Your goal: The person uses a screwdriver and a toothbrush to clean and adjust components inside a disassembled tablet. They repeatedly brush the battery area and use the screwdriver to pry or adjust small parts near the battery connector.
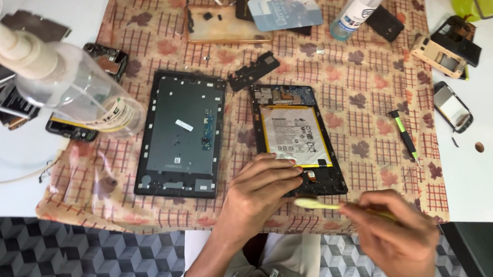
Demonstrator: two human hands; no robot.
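Two hands worked at the opened tablet (298, 139), its long axis running away from the person; the left hand (259, 190) pressed its near edge, fingers curled, holding nothing; the right hand (394, 231) pinched a pale yellow pry tool (314, 204) pointing left; a white, yellow-edged battery label (294, 135) lay mid-tablet.

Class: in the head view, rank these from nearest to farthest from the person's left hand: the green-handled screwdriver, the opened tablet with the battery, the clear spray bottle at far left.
1. Opened tablet: under the left hand, touching.
2. Green-handled screwdriver: to the right, on the cloth.
3. Clear spray bottle: far left, at the cloth's edge.
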